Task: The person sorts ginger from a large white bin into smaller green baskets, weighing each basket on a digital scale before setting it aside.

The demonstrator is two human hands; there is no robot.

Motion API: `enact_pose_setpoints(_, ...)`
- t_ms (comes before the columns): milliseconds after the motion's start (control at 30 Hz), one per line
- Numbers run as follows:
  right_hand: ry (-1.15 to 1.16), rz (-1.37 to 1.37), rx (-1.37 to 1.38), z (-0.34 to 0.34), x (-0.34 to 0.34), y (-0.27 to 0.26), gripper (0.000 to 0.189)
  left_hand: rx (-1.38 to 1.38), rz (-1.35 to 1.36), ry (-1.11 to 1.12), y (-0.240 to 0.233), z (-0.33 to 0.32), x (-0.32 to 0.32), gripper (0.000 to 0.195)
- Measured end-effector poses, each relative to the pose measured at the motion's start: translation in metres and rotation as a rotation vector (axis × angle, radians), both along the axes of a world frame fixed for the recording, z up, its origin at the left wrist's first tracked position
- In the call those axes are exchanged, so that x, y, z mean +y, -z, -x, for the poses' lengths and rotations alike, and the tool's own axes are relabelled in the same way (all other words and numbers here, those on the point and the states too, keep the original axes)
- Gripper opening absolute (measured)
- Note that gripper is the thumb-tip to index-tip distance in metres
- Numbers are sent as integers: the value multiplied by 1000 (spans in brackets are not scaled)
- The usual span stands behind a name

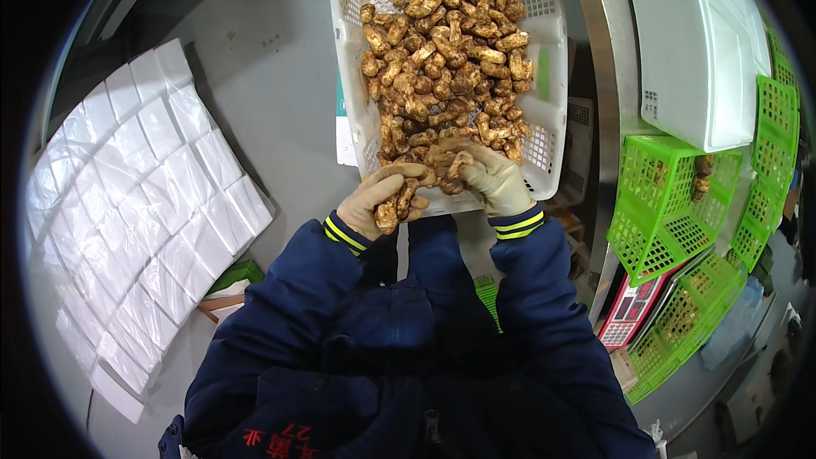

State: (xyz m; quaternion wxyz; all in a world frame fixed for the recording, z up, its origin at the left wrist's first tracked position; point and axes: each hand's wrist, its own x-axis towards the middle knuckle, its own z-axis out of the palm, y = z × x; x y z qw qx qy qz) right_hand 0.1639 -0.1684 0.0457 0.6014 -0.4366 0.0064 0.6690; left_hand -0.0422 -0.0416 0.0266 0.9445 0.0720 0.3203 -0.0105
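Note:
A white perforated plastic crate (559, 86) stands before me, holding a heap of brown, thick-stemmed mushrooms (449, 54). Both of my hands wear pale gloves and are over its near edge. My left hand (370, 199) is closed around a pair of mushrooms (396, 205), their stems sticking out past the fingers. To the right, my right hand (498, 180) grips a mushroom (458, 167) between thumb and fingers. The fingertips of the two hands almost meet, and other mushrooms just behind them partly blend with what they hold.
Plastic-wrapped white blocks (159, 204) are stacked at the left. Along the right runs a metal table (612, 32) with white foam boxes (688, 57), a green basket (676, 204) containing a few mushrooms, and a red-and-white digital scale (631, 306). Another crate (579, 140) sits lower, beside mine.

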Motion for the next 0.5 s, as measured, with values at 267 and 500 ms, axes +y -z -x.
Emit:
enact_pose_setpoints(267,-352,155,-1179,29,29,-36,41,-27,9,-41,14,-13,-8,53)
enact_pose_setpoints(500,-643,357,-1458,8,18,-3,22,-291,75,33,31,0,19,60)
